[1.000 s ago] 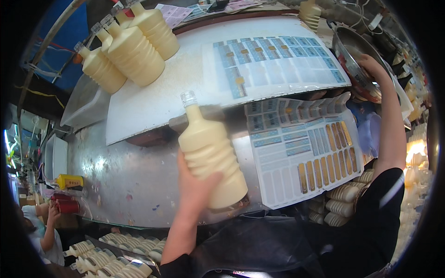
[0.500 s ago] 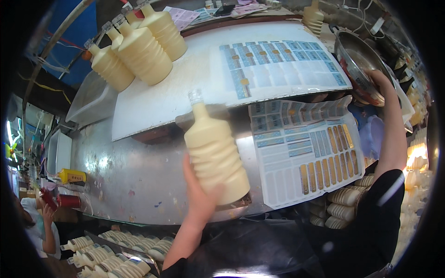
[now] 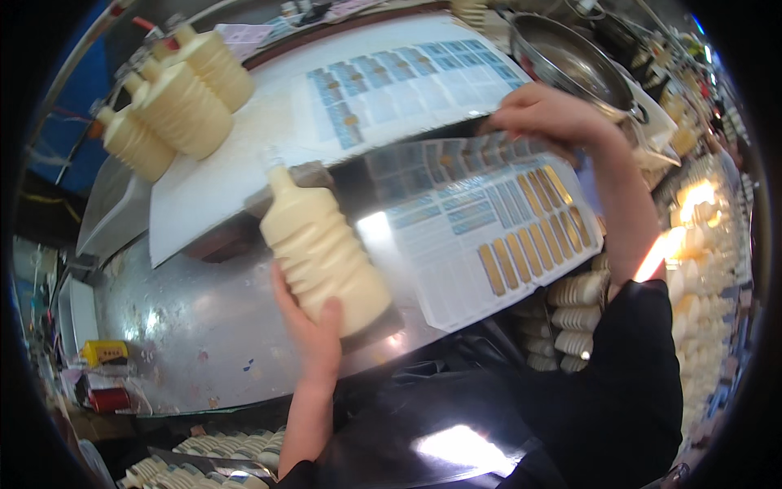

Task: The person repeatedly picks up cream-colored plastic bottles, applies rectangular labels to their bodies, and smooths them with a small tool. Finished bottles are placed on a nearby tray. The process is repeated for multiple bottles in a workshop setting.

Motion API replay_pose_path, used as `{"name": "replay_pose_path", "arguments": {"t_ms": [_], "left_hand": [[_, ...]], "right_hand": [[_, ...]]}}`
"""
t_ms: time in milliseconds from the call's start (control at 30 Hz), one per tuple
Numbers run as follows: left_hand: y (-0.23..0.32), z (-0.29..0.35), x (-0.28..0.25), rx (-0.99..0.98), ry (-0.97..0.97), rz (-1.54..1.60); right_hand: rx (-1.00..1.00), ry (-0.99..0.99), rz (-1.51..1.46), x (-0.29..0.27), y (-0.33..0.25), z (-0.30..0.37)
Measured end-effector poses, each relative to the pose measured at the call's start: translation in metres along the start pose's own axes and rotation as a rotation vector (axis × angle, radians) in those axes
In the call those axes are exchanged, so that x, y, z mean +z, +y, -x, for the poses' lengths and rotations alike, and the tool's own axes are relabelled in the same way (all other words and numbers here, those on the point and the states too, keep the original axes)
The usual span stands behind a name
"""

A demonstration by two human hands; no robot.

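Note:
A cream plastic bottle (image 3: 326, 244) with a ridged body and clear neck lies tilted against a dark block on the metal bench. My left hand (image 3: 316, 338) grips its lower side, thumb on the front, fingers going behind. My right hand (image 3: 546, 116) is above the upper edge of a sticker sheet (image 3: 456, 285), fingers curled together and somewhat blurred; anything in them is too small to make out. Gold strips and blue labels cover part of that sheet. Beyond it, another sheet of blue labels (image 3: 391, 73) lies on the white board (image 3: 269, 122).
Several cream bottles (image 3: 183, 106) stand at the board's far left, beside a translucent bin (image 3: 122, 200). A round metal pan (image 3: 562, 65) sits far right. Yellow (image 3: 104, 353) and red (image 3: 110, 398) containers are at the bench's left. More bottles (image 3: 574, 318) are stacked below right.
My right hand has left the metal pan and moved left over the sticker sheet. My left hand stays on the bottle. The whole view has shifted and turned.

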State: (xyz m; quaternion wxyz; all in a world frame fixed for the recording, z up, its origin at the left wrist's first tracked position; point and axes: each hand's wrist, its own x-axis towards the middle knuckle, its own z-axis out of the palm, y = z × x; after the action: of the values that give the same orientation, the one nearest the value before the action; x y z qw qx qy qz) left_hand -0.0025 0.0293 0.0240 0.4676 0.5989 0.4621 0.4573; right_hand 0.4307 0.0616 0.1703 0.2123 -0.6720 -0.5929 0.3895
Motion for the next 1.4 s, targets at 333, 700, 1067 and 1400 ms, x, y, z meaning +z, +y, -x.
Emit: {"name": "replay_pose_path", "arguments": {"t_ms": [333, 700, 1067, 1400], "left_hand": [[0.012, 0.02, -0.006, 0.391, 0.061, -0.582], [0.042, 0.037, 0.021, 0.923, -0.115, -0.589], [0.051, 0.035, 0.037, 0.898, -0.353, -0.404], [0.06, 0.037, 0.059, 0.612, -0.523, -0.348]], "right_hand": [[0.066, 0.082, -0.097, 0.109, 0.015, 0.078], [-0.136, 0.389, 0.352, 0.197, 0.074, 0.152], [-0.276, 0.328, 0.613, 0.236, 0.075, 0.177], [0.02, 0.296, 0.0, 0.232, 0.063, 0.165]]}}
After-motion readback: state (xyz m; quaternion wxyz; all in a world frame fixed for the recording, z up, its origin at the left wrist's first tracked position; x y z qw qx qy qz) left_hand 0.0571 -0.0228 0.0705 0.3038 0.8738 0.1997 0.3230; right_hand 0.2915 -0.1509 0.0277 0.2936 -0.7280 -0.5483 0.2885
